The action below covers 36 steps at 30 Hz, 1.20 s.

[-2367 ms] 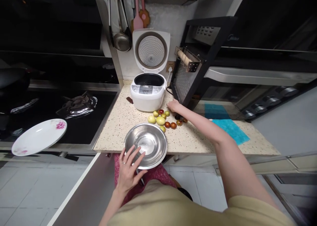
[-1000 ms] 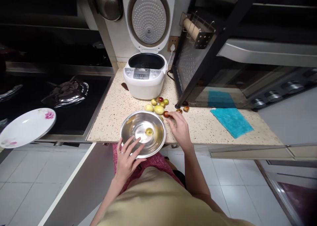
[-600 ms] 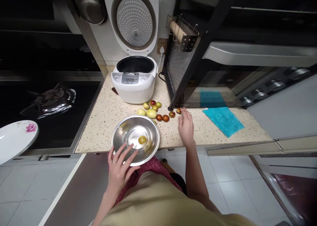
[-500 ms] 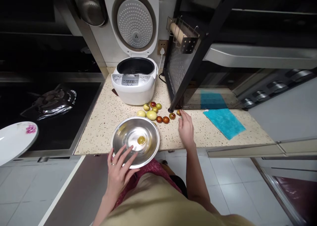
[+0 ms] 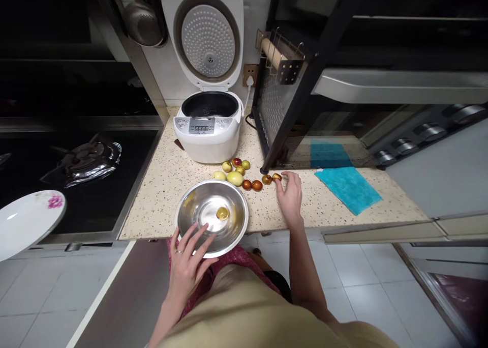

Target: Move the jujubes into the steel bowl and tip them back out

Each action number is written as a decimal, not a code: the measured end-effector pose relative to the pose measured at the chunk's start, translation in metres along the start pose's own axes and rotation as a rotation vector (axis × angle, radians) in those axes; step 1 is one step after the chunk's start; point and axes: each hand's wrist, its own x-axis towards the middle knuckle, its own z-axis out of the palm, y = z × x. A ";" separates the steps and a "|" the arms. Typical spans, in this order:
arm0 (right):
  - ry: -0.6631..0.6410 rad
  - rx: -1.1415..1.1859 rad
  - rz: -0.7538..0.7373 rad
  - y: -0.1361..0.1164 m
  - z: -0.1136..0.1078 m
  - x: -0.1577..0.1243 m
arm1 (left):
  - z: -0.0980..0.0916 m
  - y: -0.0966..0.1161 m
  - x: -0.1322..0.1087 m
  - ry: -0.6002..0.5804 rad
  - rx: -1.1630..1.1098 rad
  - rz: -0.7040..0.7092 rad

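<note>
A steel bowl sits at the counter's front edge with one greenish jujube inside. My left hand lies over its near rim, fingers spread and reaching inside. My right hand rests on the counter to the right, thumb and fingers apart beside a brown jujube at the end of a row. That row runs left through another brown jujube and two reddish ones. Behind the bowl are several green and yellowish jujubes and a dark red one.
An open white rice cooker stands behind the fruit. To the right are a black rack with an oven and a blue cloth. Leftward, a white plate juts over the gas hob.
The view has shifted slightly. My right fingers have drawn back a little to the right of the end jujube, which shows more fully. My left hand stays at the bowl.
</note>
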 end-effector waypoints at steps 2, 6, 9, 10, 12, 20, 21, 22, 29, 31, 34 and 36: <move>-0.032 0.002 -0.023 -0.001 0.001 0.001 | 0.000 -0.001 0.000 -0.013 0.016 0.025; -0.106 0.001 -0.047 -0.002 0.004 0.000 | -0.001 -0.001 0.003 -0.018 0.028 0.045; -0.088 0.005 -0.002 -0.003 0.004 -0.005 | -0.002 0.001 0.004 -0.018 0.022 0.026; -0.080 0.013 0.020 -0.004 0.002 -0.008 | -0.002 0.002 0.004 -0.017 0.024 0.023; -0.069 0.046 0.057 -0.009 -0.003 -0.013 | -0.002 0.003 0.004 -0.015 0.031 0.022; -0.153 0.302 -0.179 -0.073 -0.032 -0.036 | -0.001 0.003 0.003 -0.039 0.035 -0.005; -0.199 0.325 -0.222 -0.084 -0.033 -0.038 | -0.001 0.004 0.003 -0.045 0.036 -0.011; -0.247 0.343 -0.260 -0.094 -0.032 -0.039 | -0.001 0.004 0.002 -0.049 0.037 -0.016; -0.622 0.179 -0.473 -0.135 -0.002 -0.031 | -0.002 0.004 0.000 -0.069 0.034 -0.032; -0.676 0.076 -0.547 -0.137 0.010 -0.026 | -0.002 0.004 0.000 -0.074 0.040 -0.026; -0.703 -0.046 -0.643 -0.138 0.023 -0.024 | -0.002 0.003 0.001 -0.069 0.041 -0.017; -0.715 -0.074 -0.694 -0.137 0.028 -0.024 | -0.001 0.003 0.001 -0.065 0.035 -0.015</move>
